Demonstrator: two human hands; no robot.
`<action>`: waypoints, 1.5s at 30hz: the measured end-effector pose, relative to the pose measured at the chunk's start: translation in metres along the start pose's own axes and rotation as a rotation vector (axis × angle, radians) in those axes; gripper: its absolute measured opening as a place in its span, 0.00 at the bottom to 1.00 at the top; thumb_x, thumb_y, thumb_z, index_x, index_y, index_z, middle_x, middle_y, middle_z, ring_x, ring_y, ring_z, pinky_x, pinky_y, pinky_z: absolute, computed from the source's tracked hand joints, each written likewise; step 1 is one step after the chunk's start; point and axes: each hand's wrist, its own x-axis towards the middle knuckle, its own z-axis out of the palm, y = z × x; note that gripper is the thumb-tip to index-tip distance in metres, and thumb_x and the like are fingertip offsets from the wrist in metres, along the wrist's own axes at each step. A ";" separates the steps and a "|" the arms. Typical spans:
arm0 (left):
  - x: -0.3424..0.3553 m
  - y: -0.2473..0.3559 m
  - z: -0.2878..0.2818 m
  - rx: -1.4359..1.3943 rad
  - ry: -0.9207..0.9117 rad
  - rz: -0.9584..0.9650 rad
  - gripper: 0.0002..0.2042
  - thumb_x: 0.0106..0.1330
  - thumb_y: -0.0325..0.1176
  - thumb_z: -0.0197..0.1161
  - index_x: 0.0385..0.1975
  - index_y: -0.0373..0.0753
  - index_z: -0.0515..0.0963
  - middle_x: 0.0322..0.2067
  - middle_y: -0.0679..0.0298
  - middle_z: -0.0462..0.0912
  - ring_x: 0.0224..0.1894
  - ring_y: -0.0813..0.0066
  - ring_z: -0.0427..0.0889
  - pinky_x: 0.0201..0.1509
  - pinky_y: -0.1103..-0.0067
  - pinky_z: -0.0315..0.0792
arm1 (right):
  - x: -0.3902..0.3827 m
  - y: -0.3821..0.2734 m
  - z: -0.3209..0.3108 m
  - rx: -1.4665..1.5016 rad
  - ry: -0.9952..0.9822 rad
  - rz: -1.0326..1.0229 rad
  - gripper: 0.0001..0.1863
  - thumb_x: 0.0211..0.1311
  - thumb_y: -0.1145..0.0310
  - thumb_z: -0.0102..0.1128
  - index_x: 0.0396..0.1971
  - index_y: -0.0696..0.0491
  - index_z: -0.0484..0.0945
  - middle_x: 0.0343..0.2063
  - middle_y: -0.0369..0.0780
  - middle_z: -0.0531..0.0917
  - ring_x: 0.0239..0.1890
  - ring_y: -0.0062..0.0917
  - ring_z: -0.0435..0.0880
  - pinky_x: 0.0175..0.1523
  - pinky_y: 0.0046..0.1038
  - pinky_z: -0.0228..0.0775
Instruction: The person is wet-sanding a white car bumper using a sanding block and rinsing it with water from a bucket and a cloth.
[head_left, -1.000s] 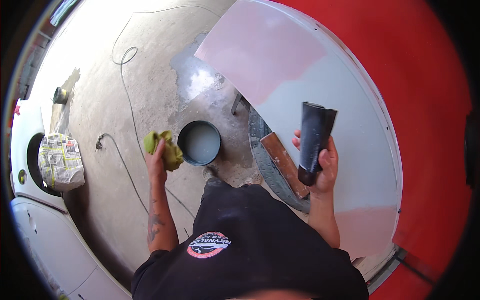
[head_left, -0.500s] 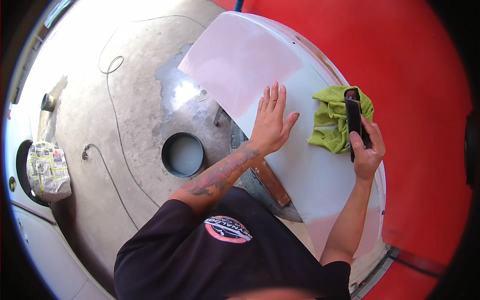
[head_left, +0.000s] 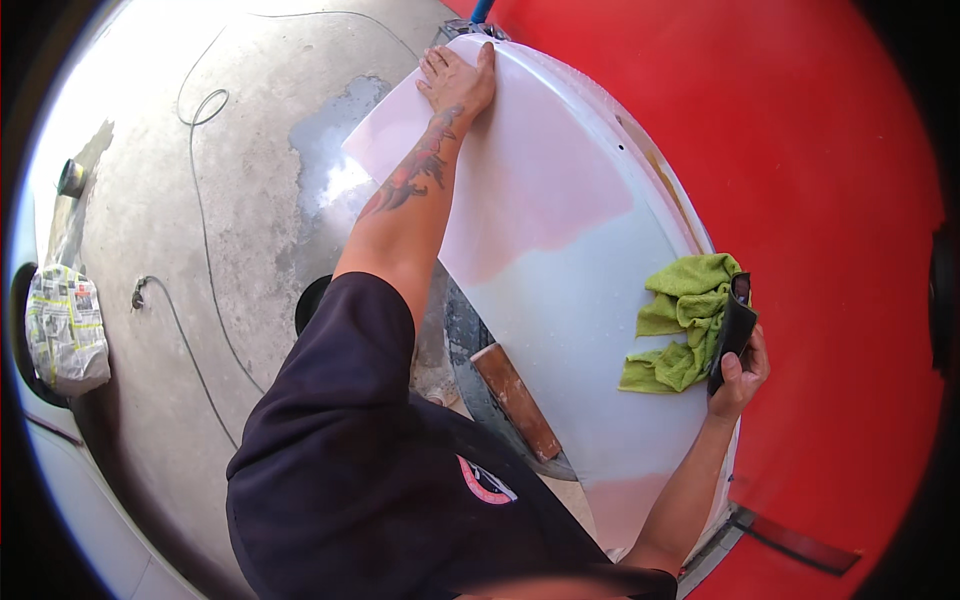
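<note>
My left hand [head_left: 460, 80] lies open on the far end of a white panel with pink patches [head_left: 540, 170], fingers near its top edge. My right hand [head_left: 738, 370] grips a folded black sheet, like sandpaper [head_left: 735, 330], near the panel's right edge. Just left of it a crumpled green cloth [head_left: 678, 320] lies on the panel. Under the panel's left edge a reddish-brown board [head_left: 512, 400] rests on a tire [head_left: 467, 330].
Concrete floor [head_left: 250, 170] at left holds a looping hose [head_left: 205, 230], a bucket [head_left: 310, 298] mostly hidden by my arm, and a small container [head_left: 72, 177]. A paper-wrapped bundle [head_left: 68, 330] sits at a white car body [head_left: 90, 500]. A red surface [head_left: 820, 180] fills the right.
My left hand let go of the green cloth, which now lies on the panel, and has moved forward to its far end. My right hand has moved right with the black sheet, then nearer me.
</note>
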 end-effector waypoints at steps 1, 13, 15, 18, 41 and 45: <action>0.001 -0.001 0.003 0.002 0.051 0.017 0.50 0.72 0.69 0.43 0.77 0.26 0.48 0.79 0.43 0.47 0.82 0.50 0.41 0.82 0.55 0.36 | 0.000 0.003 0.000 -0.002 -0.007 0.013 0.30 0.54 0.57 0.74 0.51 0.62 0.80 0.44 0.38 0.76 0.45 0.24 0.75 0.53 0.25 0.65; -0.095 0.020 0.021 0.011 0.072 0.172 0.48 0.74 0.64 0.44 0.76 0.23 0.47 0.78 0.40 0.47 0.81 0.45 0.42 0.82 0.55 0.36 | 0.000 0.013 -0.010 -0.025 -0.023 0.002 0.34 0.56 0.53 0.71 0.55 0.63 0.78 0.51 0.41 0.79 0.54 0.27 0.78 0.62 0.30 0.67; -0.109 0.021 0.023 0.007 0.075 0.213 0.48 0.74 0.63 0.45 0.76 0.22 0.47 0.78 0.38 0.47 0.81 0.44 0.41 0.82 0.55 0.36 | 0.000 0.013 -0.008 -0.010 -0.022 -0.015 0.34 0.57 0.54 0.71 0.56 0.64 0.77 0.51 0.41 0.79 0.54 0.27 0.78 0.62 0.30 0.66; -0.128 0.023 0.026 0.002 0.075 0.246 0.48 0.74 0.63 0.46 0.76 0.22 0.47 0.77 0.37 0.47 0.81 0.43 0.41 0.82 0.55 0.36 | 0.001 0.011 -0.008 -0.015 -0.031 -0.026 0.33 0.57 0.56 0.70 0.56 0.65 0.77 0.51 0.42 0.79 0.54 0.27 0.78 0.62 0.30 0.66; -0.312 0.017 0.030 0.064 -0.141 0.540 0.51 0.68 0.56 0.60 0.76 0.22 0.44 0.78 0.34 0.40 0.81 0.36 0.37 0.80 0.47 0.34 | 0.006 0.001 0.007 -0.013 -0.013 -0.053 0.29 0.61 0.59 0.68 0.54 0.66 0.77 0.44 0.38 0.79 0.47 0.23 0.75 0.56 0.25 0.65; -0.341 0.001 0.027 0.067 -0.204 0.651 0.51 0.69 0.59 0.60 0.76 0.22 0.45 0.78 0.35 0.41 0.81 0.37 0.37 0.80 0.47 0.33 | 0.007 0.002 0.006 -0.008 -0.024 -0.048 0.29 0.61 0.59 0.68 0.54 0.65 0.77 0.45 0.38 0.79 0.47 0.23 0.75 0.56 0.25 0.65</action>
